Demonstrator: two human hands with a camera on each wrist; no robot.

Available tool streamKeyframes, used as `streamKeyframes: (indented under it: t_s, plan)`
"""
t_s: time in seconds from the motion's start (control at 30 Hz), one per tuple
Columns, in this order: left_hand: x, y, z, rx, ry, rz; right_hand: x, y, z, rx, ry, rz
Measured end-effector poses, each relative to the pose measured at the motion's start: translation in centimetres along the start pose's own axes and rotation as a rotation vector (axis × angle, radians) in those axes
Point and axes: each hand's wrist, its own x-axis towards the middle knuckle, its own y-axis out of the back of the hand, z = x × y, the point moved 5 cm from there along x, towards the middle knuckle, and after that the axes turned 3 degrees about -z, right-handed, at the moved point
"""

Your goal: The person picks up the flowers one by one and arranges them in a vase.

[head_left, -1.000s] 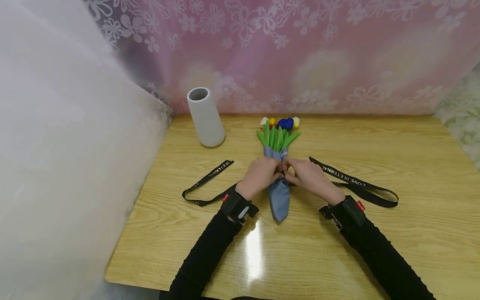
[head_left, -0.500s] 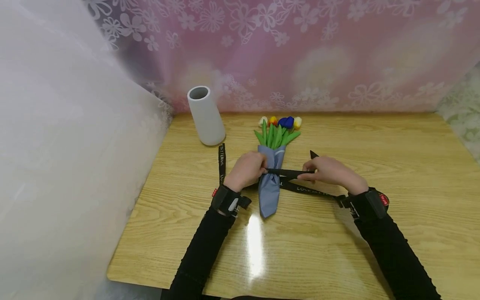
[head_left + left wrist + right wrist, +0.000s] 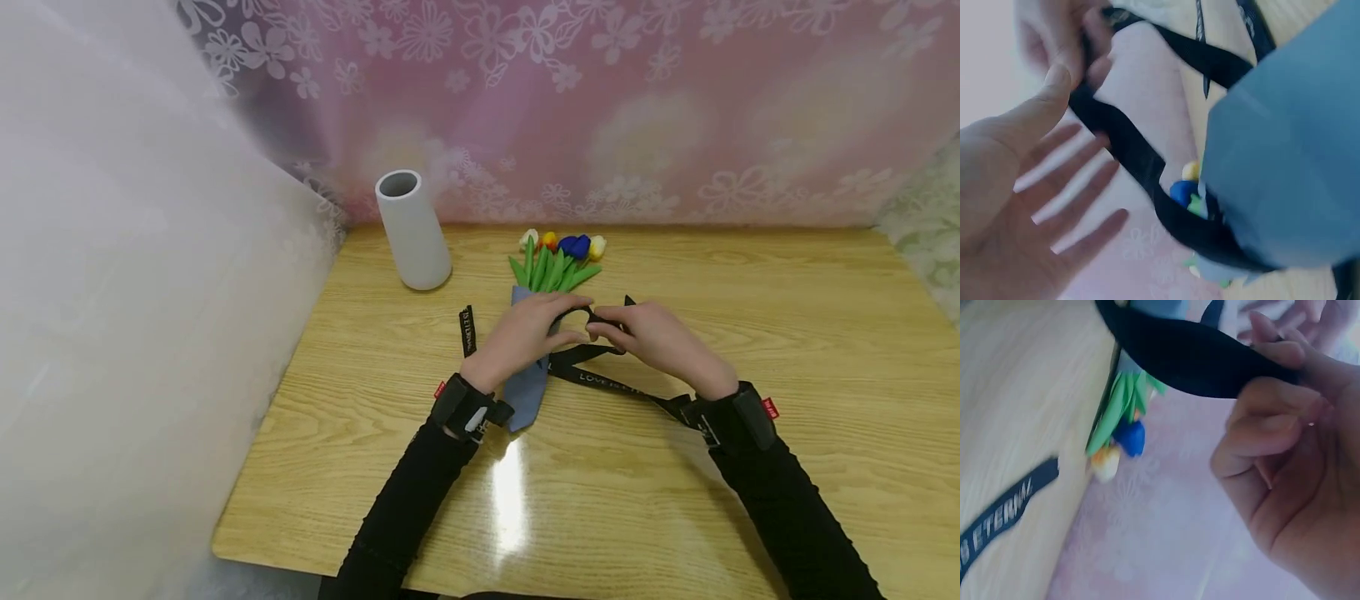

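Several tulips (image 3: 576, 247), white, orange, blue and pale yellow, lie on the table in blue-grey wrapping (image 3: 527, 400). A black ribbon (image 3: 600, 381) with white lettering runs round the wrapping. My right hand (image 3: 660, 342) pinches a raised stretch of the ribbon (image 3: 1179, 353) between thumb and fingers, right of the bouquet. My left hand (image 3: 528, 333) reaches over the wrapping, hiding its middle. In the left wrist view its fingers (image 3: 1085, 181) are extended and spread, and its thumb lies close to the right hand and ribbon (image 3: 1129, 144); whether it touches the ribbon I cannot tell.
A tall white vase (image 3: 416, 242) stands at the back left of the wooden table (image 3: 600, 500). One ribbon end (image 3: 468, 329) lies left of the bouquet. Behind the table hangs a pink floral curtain (image 3: 525, 125); white sheeting (image 3: 150, 292) covers the left side.
The hands parted, the right drawing a ribbon stretch rightward from the wrapping. Since then the left hand has left its grip at the wrapping and moved right, its fingers straightened, near the right hand.
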Motion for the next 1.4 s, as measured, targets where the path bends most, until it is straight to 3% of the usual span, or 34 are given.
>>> streamKeyframes:
  t_s: [0.07, 0.13, 0.27, 0.47, 0.67, 0.73, 0.8, 0.87, 1.0, 1.07, 1.13, 1.23, 1.4]
  plan:
    - [0.2, -0.2, 0.4, -0.021, -0.050, 0.021, 0.1, -0.2, -0.6, 0.045, 0.009, 0.006]
    - [0.2, -0.2, 0.4, -0.024, -0.049, 0.031, 0.2, -0.4, -0.7, 0.086, -0.001, -0.002]
    - [-0.1, 1.0, -0.8, 0.066, 0.065, 0.090, 0.0, -0.3, -0.4, 0.096, -0.026, -0.011]
    - [-1.9, 4.5, -4.2, 0.207, 0.271, 0.275, -0.8, 1.2, 0.9, 0.029, -0.095, -0.032]
    - [-3.9, 7.1, -6.3, 0.235, 0.386, 0.404, -1.9, 2.6, 1.9, -0.016, -0.172, -0.033]
    - [-4.0, 7.3, -6.3, 0.237, 0.383, 0.418, -1.9, 2.7, 1.7, -0.033, -0.162, -0.003]
    - [-3.6, 7.0, -5.6, 0.219, 0.324, 0.408, -1.8, 2.6, 1.1, -0.036, -0.126, 0.035]
    - [-2.6, 6.2, -4.4, 0.203, 0.212, 0.360, -1.4, 2.2, 0.2, -0.036, -0.065, 0.077]
    - [-0.6, 3.7, -1.3, 0.136, -0.025, 0.166, -0.6, 1.2, -1.7, 0.016, 0.066, 0.140]
    - [-0.1, 2.6, -0.3, 0.088, -0.071, 0.070, -0.4, 0.9, -2.4, 0.050, 0.105, 0.169]
    - [-0.1, 2.1, -0.1, 0.039, -0.043, 0.007, -0.2, 0.7, -2.6, 0.078, 0.119, 0.194]
    - [-1.0, 3.1, -1.2, 0.002, 0.082, -0.002, 0.0, 0.6, -2.6, 0.086, 0.110, 0.212]
    - [-5.3, 6.8, -4.2, 0.056, 0.237, 0.129, 0.0, 0.3, -2.4, 0.071, 0.090, 0.149]
